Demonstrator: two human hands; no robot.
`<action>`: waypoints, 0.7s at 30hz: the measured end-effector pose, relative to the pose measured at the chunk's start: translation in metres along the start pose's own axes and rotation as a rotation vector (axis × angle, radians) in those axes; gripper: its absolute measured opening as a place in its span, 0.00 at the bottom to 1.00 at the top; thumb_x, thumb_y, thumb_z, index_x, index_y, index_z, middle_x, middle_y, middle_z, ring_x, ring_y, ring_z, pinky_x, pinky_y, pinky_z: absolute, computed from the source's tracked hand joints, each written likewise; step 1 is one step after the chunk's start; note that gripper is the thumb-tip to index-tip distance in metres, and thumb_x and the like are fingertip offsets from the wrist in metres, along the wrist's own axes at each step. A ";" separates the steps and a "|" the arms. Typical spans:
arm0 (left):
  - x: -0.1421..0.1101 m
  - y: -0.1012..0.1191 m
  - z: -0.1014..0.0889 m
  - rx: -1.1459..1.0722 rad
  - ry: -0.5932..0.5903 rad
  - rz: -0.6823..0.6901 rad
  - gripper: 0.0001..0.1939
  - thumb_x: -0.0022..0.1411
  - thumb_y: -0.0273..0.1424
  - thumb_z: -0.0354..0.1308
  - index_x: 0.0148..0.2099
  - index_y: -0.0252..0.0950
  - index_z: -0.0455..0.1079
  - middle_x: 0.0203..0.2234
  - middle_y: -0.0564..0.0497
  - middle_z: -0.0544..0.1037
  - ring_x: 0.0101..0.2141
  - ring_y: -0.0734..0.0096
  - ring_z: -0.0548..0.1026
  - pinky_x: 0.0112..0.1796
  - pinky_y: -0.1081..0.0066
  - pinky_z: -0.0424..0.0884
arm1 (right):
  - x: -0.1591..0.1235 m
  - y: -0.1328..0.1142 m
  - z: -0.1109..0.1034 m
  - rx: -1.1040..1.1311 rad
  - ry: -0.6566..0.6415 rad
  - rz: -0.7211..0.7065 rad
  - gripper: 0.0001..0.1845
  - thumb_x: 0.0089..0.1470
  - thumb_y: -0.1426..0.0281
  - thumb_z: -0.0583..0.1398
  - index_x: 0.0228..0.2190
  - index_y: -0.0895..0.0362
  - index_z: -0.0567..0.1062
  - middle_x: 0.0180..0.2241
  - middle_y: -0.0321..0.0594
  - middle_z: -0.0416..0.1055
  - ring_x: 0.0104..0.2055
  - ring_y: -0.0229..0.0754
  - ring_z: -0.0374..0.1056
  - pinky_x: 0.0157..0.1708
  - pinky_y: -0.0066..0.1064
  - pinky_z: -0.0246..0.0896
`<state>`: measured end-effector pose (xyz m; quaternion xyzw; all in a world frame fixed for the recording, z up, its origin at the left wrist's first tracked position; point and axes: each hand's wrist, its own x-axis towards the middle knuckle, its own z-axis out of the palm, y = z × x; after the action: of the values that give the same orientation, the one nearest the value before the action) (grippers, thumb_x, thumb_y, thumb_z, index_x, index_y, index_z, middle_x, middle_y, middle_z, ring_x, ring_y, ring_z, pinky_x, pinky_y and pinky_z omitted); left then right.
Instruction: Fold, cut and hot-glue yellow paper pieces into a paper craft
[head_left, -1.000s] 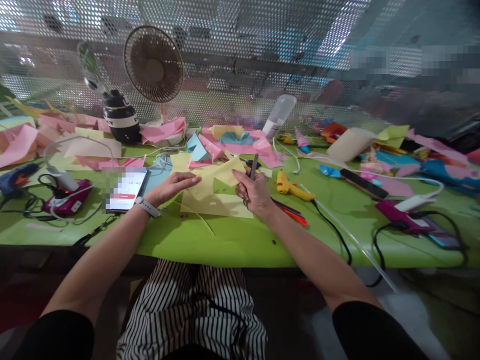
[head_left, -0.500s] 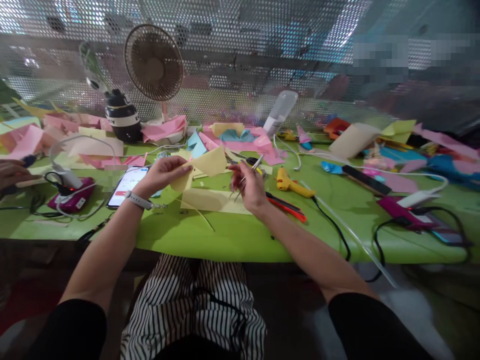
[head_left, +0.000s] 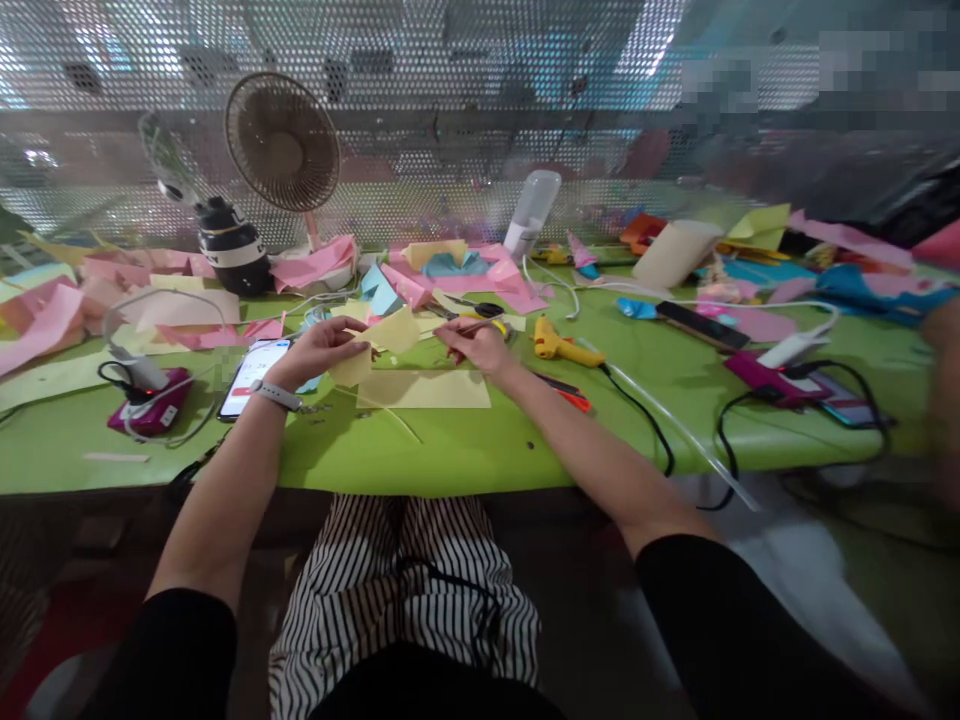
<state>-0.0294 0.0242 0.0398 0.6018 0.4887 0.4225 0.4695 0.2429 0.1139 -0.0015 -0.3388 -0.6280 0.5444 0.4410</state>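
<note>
My left hand (head_left: 326, 352), with a pale band at the wrist, pinches a small cut piece of yellow paper (head_left: 396, 333) above the green table. My right hand (head_left: 478, 345) is closed on a slim metal tool that looks like a pair of tweezers (head_left: 480, 322). Its tip points left, close to the paper's right edge; whether they touch I cannot tell. Below both hands a yellow paper strip (head_left: 424, 390) lies flat. Just behind my right hand rest scissors (head_left: 487, 309) with dark handles, partly hidden.
A yellow glue gun (head_left: 559, 343) and a red-and-black cutter (head_left: 566, 392) lie right of my hand. At left are a lit phone (head_left: 255, 378) and a purple power strip (head_left: 154, 400). A fan (head_left: 283, 142) stands behind. Another person's blurred arm (head_left: 943, 385) shows at the right edge.
My left hand has lifted the yellow paper piece off the sheets. The tweezers have swung from upright to nearly level, and my right hand has moved left toward the paper.
</note>
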 end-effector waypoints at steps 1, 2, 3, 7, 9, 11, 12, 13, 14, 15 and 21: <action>0.001 -0.001 0.000 -0.006 0.011 0.002 0.23 0.53 0.40 0.71 0.46 0.34 0.70 0.33 0.43 0.84 0.31 0.64 0.82 0.31 0.71 0.76 | 0.001 0.002 0.001 0.010 -0.024 0.016 0.24 0.35 0.53 0.75 0.28 0.56 0.78 0.16 0.31 0.71 0.14 0.32 0.64 0.14 0.23 0.62; 0.002 -0.002 -0.001 -0.012 0.023 0.001 0.23 0.53 0.40 0.71 0.46 0.34 0.71 0.34 0.43 0.84 0.32 0.64 0.82 0.31 0.70 0.77 | 0.002 0.003 0.001 0.023 -0.047 0.028 0.25 0.33 0.55 0.76 0.30 0.57 0.78 0.17 0.32 0.73 0.15 0.33 0.65 0.15 0.24 0.65; 0.002 -0.002 -0.001 -0.018 0.040 -0.001 0.24 0.52 0.40 0.72 0.47 0.34 0.71 0.34 0.43 0.84 0.32 0.64 0.82 0.32 0.70 0.77 | 0.002 0.005 0.002 0.034 -0.065 0.035 0.26 0.32 0.56 0.76 0.31 0.57 0.78 0.18 0.33 0.74 0.15 0.34 0.67 0.16 0.25 0.66; 0.002 0.001 -0.002 -0.031 0.126 0.003 0.28 0.49 0.42 0.74 0.48 0.34 0.70 0.34 0.44 0.84 0.33 0.62 0.83 0.33 0.69 0.78 | 0.003 0.009 -0.001 0.004 -0.015 -0.042 0.25 0.38 0.53 0.73 0.30 0.59 0.77 0.18 0.35 0.75 0.15 0.34 0.66 0.15 0.25 0.65; 0.002 0.003 -0.003 -0.037 0.134 0.004 0.29 0.48 0.42 0.74 0.47 0.34 0.71 0.34 0.44 0.84 0.34 0.61 0.83 0.33 0.69 0.78 | 0.004 0.010 -0.004 -0.032 0.043 -0.096 0.22 0.42 0.53 0.71 0.29 0.58 0.77 0.19 0.35 0.75 0.15 0.33 0.66 0.15 0.25 0.63; 0.002 0.002 -0.004 -0.039 0.110 -0.004 0.29 0.48 0.42 0.74 0.48 0.34 0.71 0.34 0.44 0.84 0.34 0.60 0.83 0.33 0.70 0.78 | 0.005 0.010 -0.007 -0.070 0.071 -0.128 0.19 0.45 0.54 0.70 0.29 0.57 0.78 0.22 0.36 0.76 0.17 0.34 0.67 0.17 0.25 0.64; 0.002 0.001 -0.004 -0.039 0.096 -0.008 0.28 0.49 0.42 0.74 0.48 0.34 0.71 0.34 0.44 0.84 0.34 0.61 0.84 0.33 0.70 0.78 | 0.005 0.011 -0.008 -0.095 0.072 -0.144 0.18 0.45 0.55 0.70 0.29 0.57 0.78 0.23 0.36 0.77 0.18 0.34 0.68 0.19 0.26 0.65; 0.003 -0.001 -0.005 -0.041 0.083 -0.009 0.28 0.49 0.42 0.74 0.48 0.33 0.71 0.34 0.44 0.84 0.34 0.62 0.83 0.32 0.71 0.78 | 0.005 0.011 -0.008 -0.122 0.070 -0.161 0.16 0.45 0.57 0.70 0.29 0.57 0.79 0.23 0.36 0.77 0.19 0.35 0.69 0.20 0.26 0.65; 0.004 -0.002 -0.006 -0.044 0.074 -0.008 0.28 0.49 0.42 0.74 0.48 0.33 0.72 0.34 0.44 0.84 0.33 0.62 0.83 0.32 0.71 0.78 | 0.004 0.010 -0.008 -0.149 0.069 -0.178 0.15 0.44 0.58 0.71 0.28 0.56 0.79 0.23 0.35 0.77 0.20 0.36 0.70 0.21 0.27 0.65; 0.004 -0.004 -0.006 -0.047 0.065 -0.008 0.28 0.49 0.41 0.74 0.48 0.34 0.72 0.34 0.44 0.84 0.33 0.63 0.83 0.32 0.72 0.78 | 0.003 0.010 -0.007 -0.170 0.071 -0.192 0.14 0.44 0.60 0.71 0.28 0.56 0.79 0.23 0.35 0.76 0.21 0.36 0.70 0.22 0.27 0.64; 0.007 -0.014 -0.006 -0.038 0.007 -0.059 0.27 0.50 0.41 0.74 0.48 0.34 0.73 0.35 0.44 0.85 0.35 0.65 0.83 0.34 0.72 0.78 | -0.002 0.011 -0.002 -0.162 0.069 -0.188 0.08 0.47 0.63 0.69 0.28 0.55 0.80 0.23 0.36 0.77 0.22 0.38 0.70 0.25 0.30 0.65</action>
<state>-0.0368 0.0337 0.0276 0.5767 0.4998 0.4196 0.4915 0.2446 0.1148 -0.0124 -0.3316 -0.6833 0.4363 0.4825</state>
